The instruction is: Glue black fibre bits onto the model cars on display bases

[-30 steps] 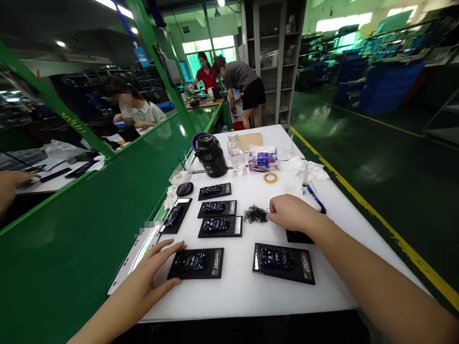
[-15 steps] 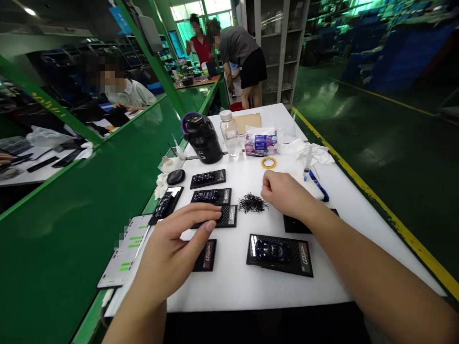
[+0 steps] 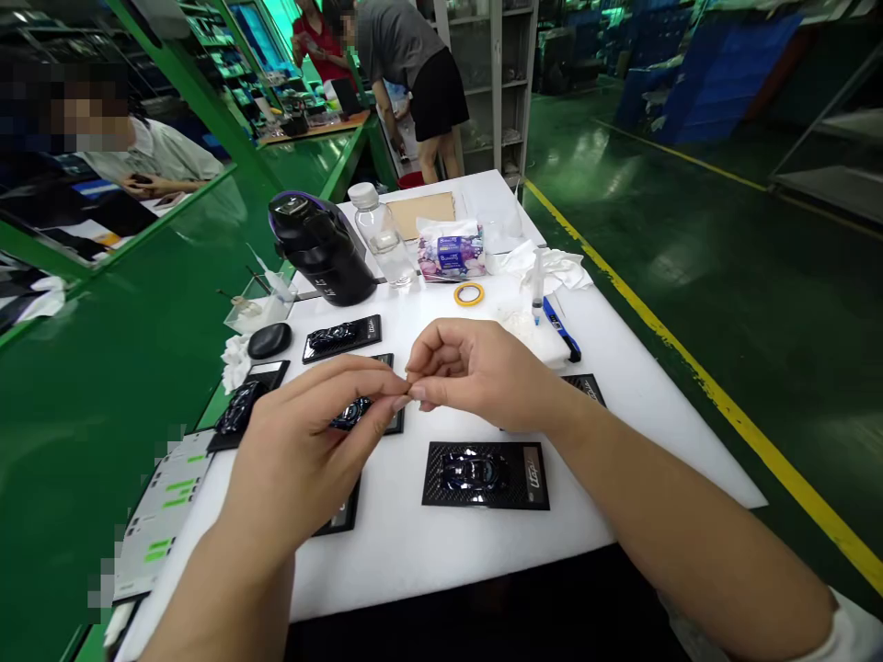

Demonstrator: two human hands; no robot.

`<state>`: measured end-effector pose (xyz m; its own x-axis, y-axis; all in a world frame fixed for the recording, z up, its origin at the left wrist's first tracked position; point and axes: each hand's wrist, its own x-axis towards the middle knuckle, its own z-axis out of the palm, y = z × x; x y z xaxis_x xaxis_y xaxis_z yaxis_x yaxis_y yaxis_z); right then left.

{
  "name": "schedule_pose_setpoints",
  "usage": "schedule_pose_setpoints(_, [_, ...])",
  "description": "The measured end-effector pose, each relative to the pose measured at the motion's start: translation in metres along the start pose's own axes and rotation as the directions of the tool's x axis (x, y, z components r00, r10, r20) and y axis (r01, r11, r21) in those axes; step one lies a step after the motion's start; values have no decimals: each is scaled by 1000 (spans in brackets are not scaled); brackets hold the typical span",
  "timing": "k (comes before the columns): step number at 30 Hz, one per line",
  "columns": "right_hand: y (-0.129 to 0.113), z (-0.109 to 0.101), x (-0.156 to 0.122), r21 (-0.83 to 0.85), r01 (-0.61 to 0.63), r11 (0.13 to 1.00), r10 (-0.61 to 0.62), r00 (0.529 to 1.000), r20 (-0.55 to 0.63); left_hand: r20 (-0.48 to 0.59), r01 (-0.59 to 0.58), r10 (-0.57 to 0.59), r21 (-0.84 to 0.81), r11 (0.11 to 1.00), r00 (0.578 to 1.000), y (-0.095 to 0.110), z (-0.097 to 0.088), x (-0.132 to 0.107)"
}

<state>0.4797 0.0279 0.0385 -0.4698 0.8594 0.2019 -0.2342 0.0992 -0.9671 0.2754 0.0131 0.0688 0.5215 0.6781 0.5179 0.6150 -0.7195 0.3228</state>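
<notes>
Fingertips of left hand (image 3: 310, 450) and right hand (image 3: 483, 372) pinched together, contents too small to tell, glossy black rectangular card (image 3: 487, 475) near, smooth white table (image 3: 441, 552), green floor (image 3: 655, 184)

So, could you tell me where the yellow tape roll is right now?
Head view: the yellow tape roll lies just before the tissue pack, left of the syringe.
</notes>
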Motion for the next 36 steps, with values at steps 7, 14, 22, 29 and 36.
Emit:
schedule_pose_setpoints(7, [4,9,2,99,-138,986,142,989,-37,-179,79,-69,52,996,982,9,13,-4])
schedule_pose_setpoints(14, [5,15,-1,-37,-152,988,149,986,-70,-171,122,-128,-50,991,977,14,19,-9])
schedule_pose_setpoints(22, [9,18,-4,-298,-134,945,92,984,-152,133,288,-267,-175,941,954,14,8,-10])
schedule_pose_setpoints(29, [10,27,-9,-509,43,860,-135,980,-146,147,412,-389,-196,890,909,16,10,-18])
schedule_pose_setpoints(36, [8,39,-17,-802,358,478,-480,871,103,96,347,-334,-322,881,938,18,12,-43])
